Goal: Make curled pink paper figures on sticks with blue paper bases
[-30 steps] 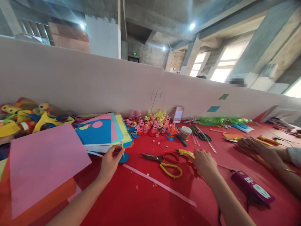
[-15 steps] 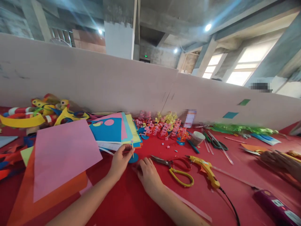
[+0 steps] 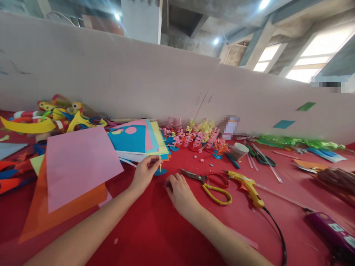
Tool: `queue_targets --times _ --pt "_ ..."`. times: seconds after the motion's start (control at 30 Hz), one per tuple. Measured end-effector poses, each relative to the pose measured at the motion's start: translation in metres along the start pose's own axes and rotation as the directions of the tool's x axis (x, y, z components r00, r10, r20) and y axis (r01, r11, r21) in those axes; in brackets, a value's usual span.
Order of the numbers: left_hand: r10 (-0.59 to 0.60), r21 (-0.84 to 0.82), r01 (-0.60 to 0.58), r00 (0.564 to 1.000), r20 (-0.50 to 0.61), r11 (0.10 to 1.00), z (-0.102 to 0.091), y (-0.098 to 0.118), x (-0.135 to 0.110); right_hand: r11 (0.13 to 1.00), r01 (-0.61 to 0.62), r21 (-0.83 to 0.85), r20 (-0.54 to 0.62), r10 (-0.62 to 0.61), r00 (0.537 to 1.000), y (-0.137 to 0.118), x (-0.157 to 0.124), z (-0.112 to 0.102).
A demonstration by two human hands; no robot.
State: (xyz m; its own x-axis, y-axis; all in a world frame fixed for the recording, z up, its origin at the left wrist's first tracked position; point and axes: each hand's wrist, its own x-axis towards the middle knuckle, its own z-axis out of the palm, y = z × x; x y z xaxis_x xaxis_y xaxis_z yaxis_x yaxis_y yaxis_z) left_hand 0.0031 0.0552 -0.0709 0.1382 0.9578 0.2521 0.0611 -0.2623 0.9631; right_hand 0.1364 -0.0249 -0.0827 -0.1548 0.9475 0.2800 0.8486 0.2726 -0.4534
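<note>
My left hand (image 3: 146, 173) pinches a thin yellow stick (image 3: 160, 162) that stands upright on a small blue disc (image 3: 160, 172). To the right of it, my right hand (image 3: 179, 192) rests low over the red table with its fingers curled together; what they hold, if anything, is hidden. Just beyond that hand lie scissors (image 3: 213, 192) with one red and one yellow handle. A yellow glue gun (image 3: 249, 188) lies to their right. Partly under my right forearm runs a pale pink strip (image 3: 246, 239).
Coloured sheets (image 3: 83, 166) are stacked on the left. Finished pink and yellow curled-paper pieces (image 3: 196, 136) crowd the back, near a paper cup (image 3: 239, 150). A purple device (image 3: 330, 229) is at the right, below another person's hand (image 3: 338, 181). A white partition (image 3: 111, 81) borders the table.
The view has tilted down and shifted slightly left. My left hand still pinches the stick. My right hand stays close to the disc, fingers still curled.
</note>
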Motion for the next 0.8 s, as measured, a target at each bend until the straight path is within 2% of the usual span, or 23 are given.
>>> queue_targets --times 0.1,0.27,0.63,0.7,0.8 --pt "-0.001 0.000 0.001 1.000 0.005 1.000 0.000 -0.001 0.001 0.998 -0.004 0.069 -0.007 0.005 1.000 0.000 0.002 -0.001" --pt "-0.007 0.010 0.008 1.000 -0.019 1.000 0.001 -0.001 0.002 0.983 -0.079 0.168 0.037 0.074 0.997 -0.002 0.008 -0.006" --pt "0.007 0.038 -0.007 1.000 -0.021 0.999 0.001 -0.001 0.000 0.998 -0.033 -0.048 -0.001 0.033 0.999 -0.001 0.003 -0.001" --pt "0.023 0.041 -0.023 1.000 -0.020 0.999 0.000 -0.004 0.000 0.999 -0.017 -0.033 0.039 0.018 0.999 -0.002 0.002 -0.007" --pt "0.030 0.036 -0.030 0.999 -0.016 0.999 0.001 -0.006 -0.002 0.997 0.002 0.078 0.083 -0.008 0.996 -0.001 0.002 -0.015"
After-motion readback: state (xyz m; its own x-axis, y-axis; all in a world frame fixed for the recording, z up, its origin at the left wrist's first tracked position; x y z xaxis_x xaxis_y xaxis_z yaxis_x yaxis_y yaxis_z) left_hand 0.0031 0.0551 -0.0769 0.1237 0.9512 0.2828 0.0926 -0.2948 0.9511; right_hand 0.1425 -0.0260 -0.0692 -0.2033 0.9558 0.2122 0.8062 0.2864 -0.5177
